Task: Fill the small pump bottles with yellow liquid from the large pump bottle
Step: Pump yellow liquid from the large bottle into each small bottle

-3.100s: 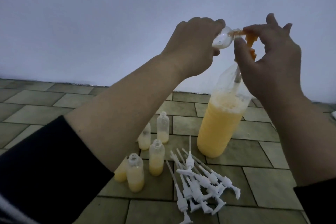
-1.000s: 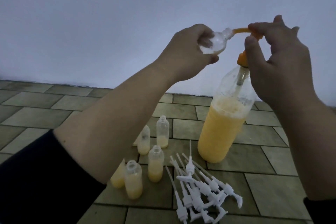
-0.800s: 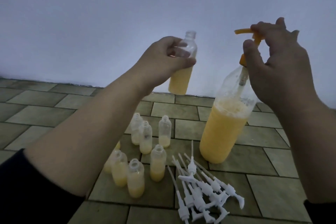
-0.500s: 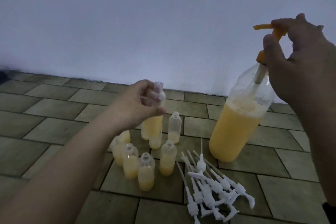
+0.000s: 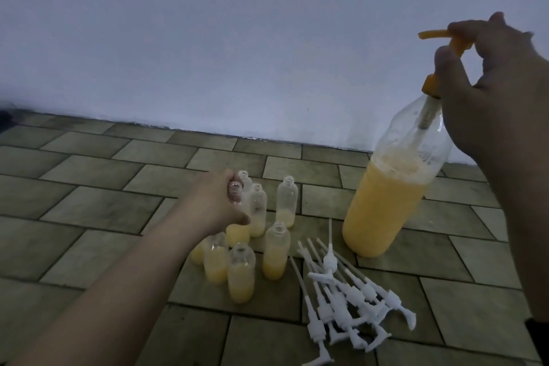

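A part-filled small bottle [image 5: 237,217] is gripped by the left hand [image 5: 218,202] and set among the cluster on the floor [image 5: 89,202]. The orange pump head [image 5: 436,38] of the large bottle [image 5: 386,202] is pinched by the right hand [image 5: 502,83]. None is full; the white pumps [image 5: 350,300] are unfitted.

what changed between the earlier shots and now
The left hand took the small bottle off the orange pump spout, turned it upright and carried it down left into the group of small bottles on the floor, gripping it near the neck. The right hand stayed on the pump of the large bottle; the loose white pumps did not move.
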A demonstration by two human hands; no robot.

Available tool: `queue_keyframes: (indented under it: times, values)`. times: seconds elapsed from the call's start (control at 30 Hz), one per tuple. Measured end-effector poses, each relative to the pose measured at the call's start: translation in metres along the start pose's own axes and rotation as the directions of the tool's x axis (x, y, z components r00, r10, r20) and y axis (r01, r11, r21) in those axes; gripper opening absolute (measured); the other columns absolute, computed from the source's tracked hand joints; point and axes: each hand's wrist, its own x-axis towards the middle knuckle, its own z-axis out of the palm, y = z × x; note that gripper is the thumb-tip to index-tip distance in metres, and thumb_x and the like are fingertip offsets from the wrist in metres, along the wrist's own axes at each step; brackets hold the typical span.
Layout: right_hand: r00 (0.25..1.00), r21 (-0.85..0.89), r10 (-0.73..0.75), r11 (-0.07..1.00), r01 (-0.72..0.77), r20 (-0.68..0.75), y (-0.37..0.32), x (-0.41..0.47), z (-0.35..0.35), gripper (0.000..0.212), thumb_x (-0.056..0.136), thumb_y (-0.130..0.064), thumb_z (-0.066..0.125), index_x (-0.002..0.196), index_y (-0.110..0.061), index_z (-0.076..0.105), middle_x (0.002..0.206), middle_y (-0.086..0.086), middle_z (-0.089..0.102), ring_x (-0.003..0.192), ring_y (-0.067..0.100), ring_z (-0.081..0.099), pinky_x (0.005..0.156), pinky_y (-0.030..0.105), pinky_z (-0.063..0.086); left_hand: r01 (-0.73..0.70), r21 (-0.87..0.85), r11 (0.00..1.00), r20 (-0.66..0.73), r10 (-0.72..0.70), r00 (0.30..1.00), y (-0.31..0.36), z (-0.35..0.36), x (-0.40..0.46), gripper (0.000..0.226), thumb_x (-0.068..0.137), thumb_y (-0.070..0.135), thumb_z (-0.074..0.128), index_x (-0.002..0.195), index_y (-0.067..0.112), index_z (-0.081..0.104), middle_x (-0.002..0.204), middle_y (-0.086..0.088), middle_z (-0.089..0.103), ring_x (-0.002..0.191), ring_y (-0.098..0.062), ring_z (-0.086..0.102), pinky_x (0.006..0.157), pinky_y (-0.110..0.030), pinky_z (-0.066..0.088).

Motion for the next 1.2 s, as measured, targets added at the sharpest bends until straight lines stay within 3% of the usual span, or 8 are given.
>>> queue_keyframes:
  times: [0.1, 0.23, 0.33, 0.6, 0.7, 0.8, 0.97, 1.2]
  values:
    - [1.0, -0.007, 0.002, 1.0, -0.002, 0.002, 0.001, 0.001, -0.001, 0.038, 0.099, -0.033, 0.041, 0.132, -0.017, 0.05, 0.147, 0.007, 0.041, 0.141, 0.022, 0.026, 0.117, 0.04, 0.018, 0.018, 0.059, 0.998, 0.043, -0.02, 0.999, 0.0, 0.003, 0.0, 0.057, 0.064, 0.028, 0.084, 0.111, 0.03, 0.051, 0.095, 0.011, 0.056, 0.088, -0.01, 0.057, 0.059, -0.022, 0.048]
    - [1.0, -0.001, -0.001, 1.0, 0.001, 0.006, 0.002, 0.002, 0.0, 0.038, 0.099, -0.033, 0.041, 0.132, -0.016, 0.05, 0.146, 0.007, 0.042, 0.139, 0.024, 0.03, 0.116, 0.043, 0.021, -0.007, 0.165, 0.986, 0.092, -0.008, 0.996, 0.005, 0.005, 0.002, 0.051, 0.065, 0.025, 0.083, 0.108, 0.027, 0.055, 0.106, 0.006, 0.058, 0.093, -0.014, 0.057, 0.075, -0.033, 0.055]
    - [1.0, -0.002, -0.001, 1.0, 0.001, 0.003, 0.002, 0.003, 0.001, 0.038, 0.099, -0.033, 0.04, 0.132, -0.016, 0.05, 0.146, 0.007, 0.041, 0.139, 0.025, 0.032, 0.116, 0.042, 0.021, -0.018, 0.205, 0.979, 0.155, -0.014, 0.988, 0.009, 0.006, 0.001, 0.05, 0.068, 0.024, 0.081, 0.11, 0.028, 0.055, 0.108, 0.006, 0.055, 0.089, -0.013, 0.056, 0.065, -0.025, 0.051]
    - [1.0, -0.009, -0.007, 1.0, 0.007, -0.004, 0.006, 0.004, 0.005, 0.038, 0.099, -0.035, 0.04, 0.132, -0.017, 0.05, 0.146, 0.007, 0.041, 0.14, 0.025, 0.03, 0.115, 0.046, 0.023, -0.062, 0.14, 0.988, 0.24, 0.027, 0.97, 0.008, 0.002, 0.001, 0.044, 0.075, 0.035, 0.076, 0.114, 0.026, 0.057, 0.112, 0.009, 0.059, 0.093, -0.007, 0.056, 0.074, -0.02, 0.049]
    - [1.0, 0.019, -0.007, 1.0, 0.007, -0.01, 0.008, 0.005, 0.007, 0.039, 0.098, -0.035, 0.04, 0.131, -0.018, 0.05, 0.146, 0.006, 0.041, 0.142, 0.02, 0.024, 0.116, 0.045, 0.02, -0.028, -0.013, 1.0, 0.069, 0.029, 0.997, 0.008, -0.023, 0.01, 0.024, 0.085, 0.035, 0.065, 0.105, 0.022, 0.06, 0.102, 0.007, 0.061, 0.091, -0.009, 0.055, 0.067, -0.021, 0.041]
    - [1.0, 0.022, -0.012, 1.0, 0.012, -0.014, 0.009, 0.006, 0.008, 0.039, 0.098, -0.035, 0.04, 0.131, -0.019, 0.05, 0.147, 0.006, 0.04, 0.142, 0.021, 0.024, 0.116, 0.045, 0.019, -0.027, 0.102, 0.994, -0.122, 0.04, 0.992, 0.001, -0.042, 0.033, 0.025, 0.086, 0.024, 0.066, 0.11, 0.017, 0.06, 0.113, 0.0, 0.062, 0.101, -0.017, 0.056, 0.077, -0.026, 0.041]
    - [1.0, 0.038, -0.01, 0.999, 0.011, -0.018, 0.014, 0.009, 0.013, 0.042, 0.096, -0.04, 0.038, 0.131, -0.02, 0.05, 0.147, 0.008, 0.039, 0.142, 0.023, 0.024, 0.116, 0.048, 0.02, -0.146, 0.356, 0.923, 0.217, 0.07, 0.974, 0.006, -0.036, 0.066, 0.067, 0.074, 0.018, 0.078, 0.132, 0.022, 0.045, 0.133, 0.002, 0.051, 0.114, -0.019, 0.052, 0.081, -0.026, 0.042]
    - [0.998, -0.016, -0.062, 0.998, 0.062, 0.01, 0.02, 0.016, 0.016, 0.044, 0.096, -0.044, 0.038, 0.13, -0.018, 0.048, 0.145, 0.004, 0.041, 0.142, 0.024, 0.025, 0.116, 0.048, 0.02, -0.316, 0.482, 0.817, 0.445, 0.082, 0.892, 0.014, -0.02, 0.089, 0.07, 0.072, 0.019, 0.08, 0.133, 0.031, 0.048, 0.139, 0.002, 0.046, 0.124, -0.022, 0.045, 0.093, -0.033, 0.042]
